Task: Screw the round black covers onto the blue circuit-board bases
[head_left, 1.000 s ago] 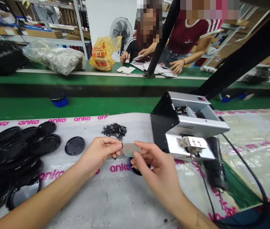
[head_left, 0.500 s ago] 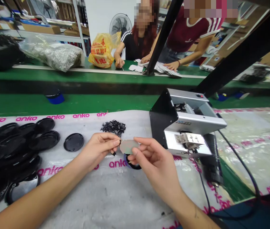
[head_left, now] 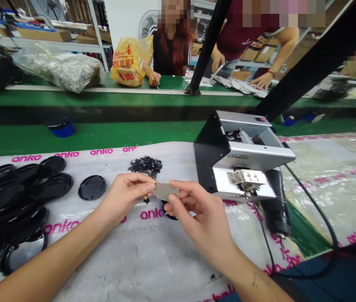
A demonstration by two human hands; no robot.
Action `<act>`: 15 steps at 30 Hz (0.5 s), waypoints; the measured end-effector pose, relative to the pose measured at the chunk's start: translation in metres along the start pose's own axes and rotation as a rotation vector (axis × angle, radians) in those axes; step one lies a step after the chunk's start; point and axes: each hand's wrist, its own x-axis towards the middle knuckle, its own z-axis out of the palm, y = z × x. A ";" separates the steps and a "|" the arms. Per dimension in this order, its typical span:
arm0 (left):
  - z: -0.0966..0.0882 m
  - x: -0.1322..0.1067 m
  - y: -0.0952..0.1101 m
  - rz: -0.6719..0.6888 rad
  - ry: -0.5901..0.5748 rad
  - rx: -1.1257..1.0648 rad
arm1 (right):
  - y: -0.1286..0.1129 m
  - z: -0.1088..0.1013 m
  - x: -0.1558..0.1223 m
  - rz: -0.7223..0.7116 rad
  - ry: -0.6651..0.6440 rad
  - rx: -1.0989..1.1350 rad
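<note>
A thin grey plate (head_left: 166,191) is held up between my two hands over the covered bench. My right hand (head_left: 204,214) pinches its right end between thumb and fingers. At the plate's left end my left hand (head_left: 129,193) is closed, fingertips pressed together at its edge. A small black piece (head_left: 146,201) sticks out below the left fingers; how it is gripped is partly hidden. Beyond the hands lies a heap of small black pieces (head_left: 145,166). Under my right fingers a round dark part (head_left: 169,213) is mostly covered.
Stacked round black covers (head_left: 11,197) fill the left side, with one single cover (head_left: 92,187) lying apart. On the right stand a silver-and-black machine (head_left: 253,153) and a power screwdriver (head_left: 276,205) with a cable. Across the green bench, two people handle white papers (head_left: 243,85).
The plate has tilted slightly, and both hands keep their hold on it. My view has shifted a little. Across the bench, the right-hand person's hands have moved apart, one lifting a white piece.
</note>
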 end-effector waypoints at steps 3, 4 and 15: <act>-0.001 -0.002 0.006 -0.002 -0.020 0.088 | 0.000 -0.003 0.002 0.021 -0.012 0.019; 0.000 -0.002 0.008 -0.008 -0.027 0.099 | 0.000 -0.004 0.003 0.020 -0.011 0.009; 0.020 -0.011 0.018 0.026 -0.016 0.140 | -0.029 -0.031 0.011 -0.564 -0.253 -1.027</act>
